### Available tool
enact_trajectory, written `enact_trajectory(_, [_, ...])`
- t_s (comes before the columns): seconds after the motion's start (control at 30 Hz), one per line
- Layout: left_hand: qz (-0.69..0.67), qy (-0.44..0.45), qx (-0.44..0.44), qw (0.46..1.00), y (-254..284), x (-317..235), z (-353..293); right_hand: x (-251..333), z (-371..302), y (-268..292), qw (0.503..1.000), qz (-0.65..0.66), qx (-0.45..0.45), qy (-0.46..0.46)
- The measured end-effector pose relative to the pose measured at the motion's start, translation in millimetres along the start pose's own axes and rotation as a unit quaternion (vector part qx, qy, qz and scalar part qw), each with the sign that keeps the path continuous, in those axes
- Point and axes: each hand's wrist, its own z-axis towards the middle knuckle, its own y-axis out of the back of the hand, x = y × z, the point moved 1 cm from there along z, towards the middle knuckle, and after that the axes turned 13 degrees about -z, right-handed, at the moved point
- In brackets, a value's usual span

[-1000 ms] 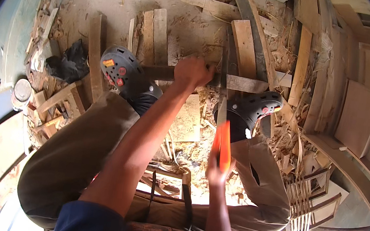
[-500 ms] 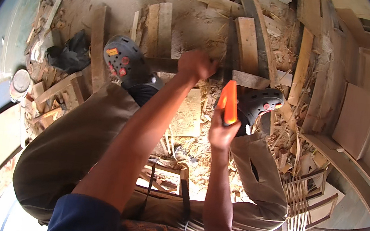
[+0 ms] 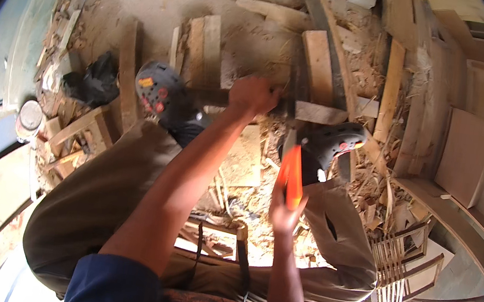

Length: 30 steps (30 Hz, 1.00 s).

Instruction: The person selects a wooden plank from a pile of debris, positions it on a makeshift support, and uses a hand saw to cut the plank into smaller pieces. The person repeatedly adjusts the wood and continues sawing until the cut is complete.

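A handsaw (image 3: 292,173) with an orange handle is gripped in my right hand (image 3: 286,210). Its blurred blade points away from me and meets a strip of wood (image 3: 321,114) that lies crosswise between my feet. On that strip, just left of the blade, my left hand (image 3: 253,96) is closed and bears down; its fingertips are partly hidden. The strip's left part is in shadow. Grey clogs, the left shoe (image 3: 167,95) and the right shoe (image 3: 338,142), flank the work close to the strip.
Several boards (image 3: 205,48) lie beyond the strip. A dark plastic bag (image 3: 93,79) and a round container (image 3: 30,115) are at the left. Wood scraps and shavings cover the floor around me. Panels (image 3: 467,156) lean at the right, near a slatted wooden piece (image 3: 391,271).
My right hand has pulled the handsaw back toward me, its orange handle now lower in the view. My left hand stays on the wood strip.
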Motion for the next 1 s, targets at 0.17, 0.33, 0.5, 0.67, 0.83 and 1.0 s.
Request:
enact_trajectory(0.17, [0.008,-0.005,0.003,1.0,3,-22,6,4,-39,52,0.989,0.113,0.07,-0.072])
enact_trajectory(0.33, [0.009,0.013,0.022,1.0,5,-18,1,88,53,8,0.995,0.089,0.026,-0.043])
enact_trajectory(0.5, [0.01,0.016,-0.014,1.0,6,-23,-2,34,-69,70,0.995,-0.003,0.092,-0.026])
enact_trajectory(0.67, [0.02,0.02,0.022,0.999,-1,-23,1,68,35,15,0.988,0.101,0.03,-0.11])
enact_trajectory(0.83, [0.019,0.018,0.013,1.0,10,-8,2,30,-22,14,0.995,0.064,0.05,-0.061])
enact_trajectory(1.0, [0.018,0.012,0.005,1.0,4,-24,2,-16,-127,62,0.962,0.145,0.033,-0.227])
